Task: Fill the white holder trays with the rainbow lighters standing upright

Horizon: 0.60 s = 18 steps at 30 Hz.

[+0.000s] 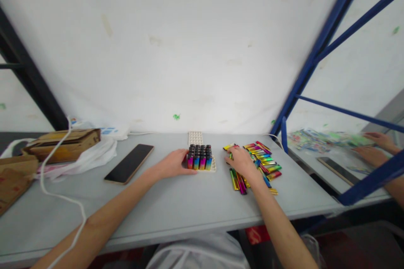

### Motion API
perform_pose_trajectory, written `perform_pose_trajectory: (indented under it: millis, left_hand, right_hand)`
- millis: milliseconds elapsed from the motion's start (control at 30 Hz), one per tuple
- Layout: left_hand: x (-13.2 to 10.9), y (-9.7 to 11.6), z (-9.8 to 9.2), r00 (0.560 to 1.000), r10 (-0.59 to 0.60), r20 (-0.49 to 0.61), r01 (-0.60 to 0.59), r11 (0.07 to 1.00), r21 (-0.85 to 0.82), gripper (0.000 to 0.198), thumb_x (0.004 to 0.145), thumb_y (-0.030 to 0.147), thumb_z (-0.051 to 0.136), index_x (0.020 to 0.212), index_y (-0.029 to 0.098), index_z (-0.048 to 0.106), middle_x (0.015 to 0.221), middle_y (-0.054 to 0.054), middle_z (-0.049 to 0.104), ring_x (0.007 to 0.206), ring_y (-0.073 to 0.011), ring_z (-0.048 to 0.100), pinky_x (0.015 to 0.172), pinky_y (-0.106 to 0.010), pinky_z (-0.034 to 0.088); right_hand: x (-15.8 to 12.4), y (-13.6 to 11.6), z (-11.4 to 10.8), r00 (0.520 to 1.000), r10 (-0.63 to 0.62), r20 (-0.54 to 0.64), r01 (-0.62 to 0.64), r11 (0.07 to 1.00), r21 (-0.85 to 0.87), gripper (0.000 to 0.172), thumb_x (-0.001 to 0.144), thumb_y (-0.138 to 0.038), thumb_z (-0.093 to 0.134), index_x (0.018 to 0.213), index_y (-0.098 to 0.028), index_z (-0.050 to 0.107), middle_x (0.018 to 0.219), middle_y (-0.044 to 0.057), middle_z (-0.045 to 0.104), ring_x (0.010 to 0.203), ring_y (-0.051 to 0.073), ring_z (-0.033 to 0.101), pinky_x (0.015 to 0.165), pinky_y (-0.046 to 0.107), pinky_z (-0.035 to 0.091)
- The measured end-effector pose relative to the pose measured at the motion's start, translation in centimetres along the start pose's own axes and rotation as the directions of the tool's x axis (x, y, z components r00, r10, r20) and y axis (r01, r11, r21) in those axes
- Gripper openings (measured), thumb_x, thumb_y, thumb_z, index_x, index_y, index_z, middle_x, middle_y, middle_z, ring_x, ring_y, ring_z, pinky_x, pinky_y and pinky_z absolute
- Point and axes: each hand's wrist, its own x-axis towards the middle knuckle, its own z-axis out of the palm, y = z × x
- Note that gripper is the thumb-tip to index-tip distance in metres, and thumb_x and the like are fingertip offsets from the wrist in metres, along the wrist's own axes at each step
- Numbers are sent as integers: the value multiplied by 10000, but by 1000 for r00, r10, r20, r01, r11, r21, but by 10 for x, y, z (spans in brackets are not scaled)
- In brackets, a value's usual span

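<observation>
A white holed tray stands on the grey table, filled with rows of small upright tubes with black tops and shiny rainbow sides. They resemble lighters, though their exact kind is unclear. My left hand curls around the tray's left side, thumb at the front and fingers behind. To the right, loose metallic tubes in gold, green, pink and blue lie in a heap. Over the heap's left part rests my right hand, thumb and fingers apart, touching the tubes; its palm side is hidden.
Behind the filled tray lies a second white holed tray. A phone is on the left, near a cardboard box, plastic bag and white cable. Blue metal frame bars rise at right; another person's hands are beyond.
</observation>
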Motion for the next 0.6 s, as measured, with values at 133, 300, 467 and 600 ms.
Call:
perform_pose_trajectory:
  millis: [133, 300, 467, 600]
  left_hand:
    - [0, 0, 0, 1000, -7, 0, 7, 1000, 10, 663, 733, 740, 793, 1087, 186, 707, 1146, -158, 788, 1051, -374, 731, 960, -438, 567]
    - [1, 2, 0, 1000, -11, -3, 11, 1000, 19, 628, 738, 732, 787, 1050, 194, 702, 1111, -157, 788, 1026, -384, 733, 936, -447, 570]
    - [1, 1, 0, 1000, -24, 12, 24, 999, 36, 651, 736, 763, 774, 1045, 195, 695, 1103, -156, 784, 1014, -381, 734, 931, -436, 569]
    - [1, 0, 0, 1000, -16, 5, 16, 1000, 17, 675, 729, 763, 778, 1063, 181, 702, 1120, -165, 784, 1035, -392, 730, 941, -449, 567]
  right_hand:
    - [5, -9, 4, 994, -108, 11, 107, 988, 113, 295, 1042, -319, 665, 1269, -151, 750, 1283, 152, 769, 1225, 283, 697, 1075, 359, 480]
    - [0, -11, 13, 999, -29, -43, 34, 994, 101, 368, 1018, -413, 711, 1291, -171, 758, 1345, 205, 695, 1194, 318, 694, 1043, 407, 504]
    - [-2, -10, 16, 996, -94, -2, 93, 989, 116, 379, 1059, -420, 653, 1374, -230, 746, 1247, 182, 710, 1224, 327, 672, 1051, 432, 499]
    - [0, -11, 12, 991, -131, 0, 128, 971, 203, 289, 999, -333, 732, 1241, -182, 782, 1140, 142, 720, 1135, 284, 687, 1033, 382, 509]
